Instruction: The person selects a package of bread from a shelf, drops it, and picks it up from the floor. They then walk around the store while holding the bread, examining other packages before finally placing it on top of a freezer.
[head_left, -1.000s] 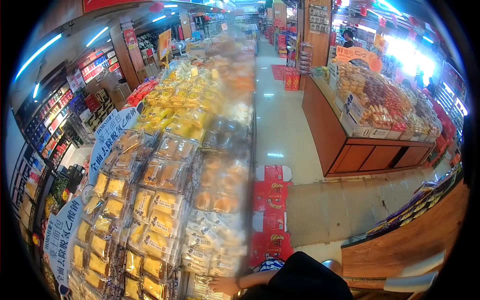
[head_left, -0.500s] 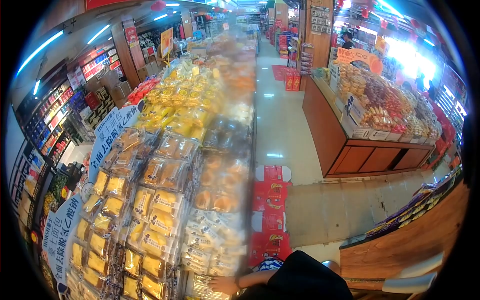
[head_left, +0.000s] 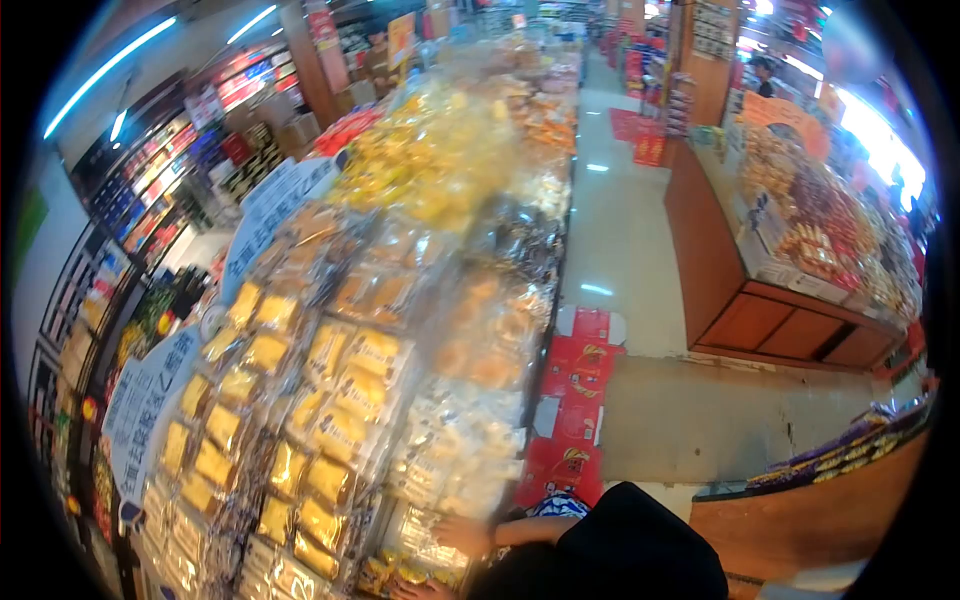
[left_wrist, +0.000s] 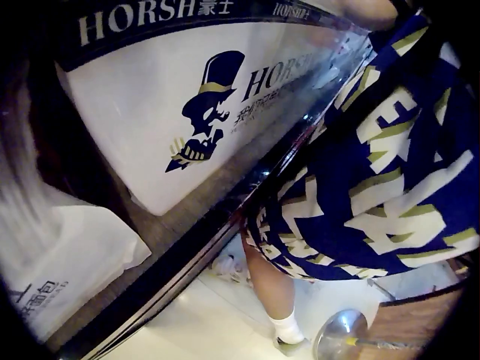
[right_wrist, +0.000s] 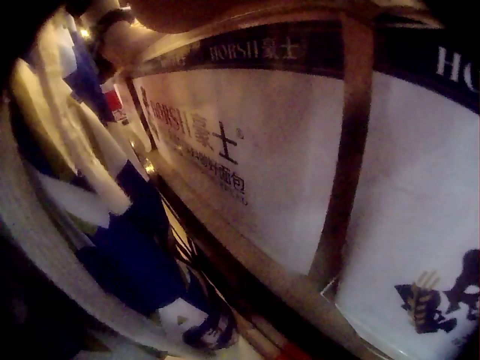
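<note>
In the head view, my right hand (head_left: 463, 535) rests, fingers extended, on clear-wrapped pale packets (head_left: 418, 530) at the display's near edge. Below it, my left hand (head_left: 420, 588) shows partly at the frame's bottom, touching small yellow packets (head_left: 376, 574); its finger curl is unclear. Wrapped yellow bread slices (head_left: 322, 478) lie in rows left of both hands. The left wrist view shows a white HORSH front panel (left_wrist: 142, 97) and patterned shorts (left_wrist: 390, 165); the right wrist view shows similar panels (right_wrist: 247, 135). What either palm does is hidden there.
Blue-and-white signs (head_left: 150, 405) stand along the display's left edge. Red flattened cartons (head_left: 575, 380) lie on the aisle floor. Across it is a wooden counter (head_left: 710, 260) piled with packets; another wooden surface (head_left: 810, 500) stands at lower right.
The head view has turned, so the display and aisle sit further right and blurrier. My left hand has come into view at the bottom; my right hand stays on the packets.
</note>
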